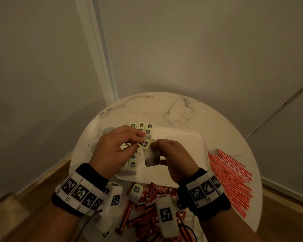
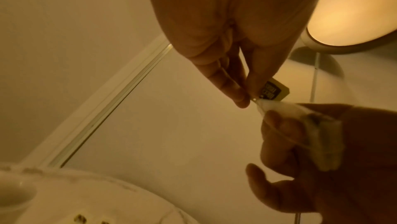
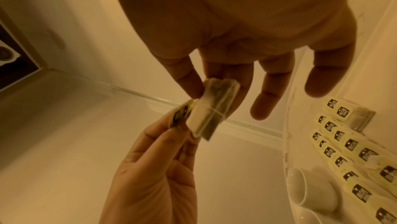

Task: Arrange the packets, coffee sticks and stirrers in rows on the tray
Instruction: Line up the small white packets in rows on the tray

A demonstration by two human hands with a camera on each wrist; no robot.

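Observation:
Above the white tray (image 1: 183,141) both hands hold one tea bag. My left hand (image 1: 140,139) pinches its pale green paper tag (image 1: 143,143) between thumb and forefinger. My right hand (image 1: 158,145) pinches the top of the white tea bag (image 1: 152,156), which hangs below it. The right wrist view shows the same bag (image 3: 212,109), its tag (image 3: 180,114) and the right hand (image 3: 205,92) with its other fingers spread. Several tagged tea bags (image 1: 141,127) lie in rows on the tray's left part. Red coffee sticks (image 1: 148,198) are heaped in front of the tray. Red-and-white stirrers (image 1: 230,177) lie to the right.
The tray sits on a round marble table (image 1: 173,109) in a corner of pale walls. White cups (image 1: 108,130) stand left of the tray, also seen as cups (image 3: 309,188). One loose tea bag (image 1: 136,190) lies among the coffee sticks. A lit lamp (image 2: 354,7) hangs overhead.

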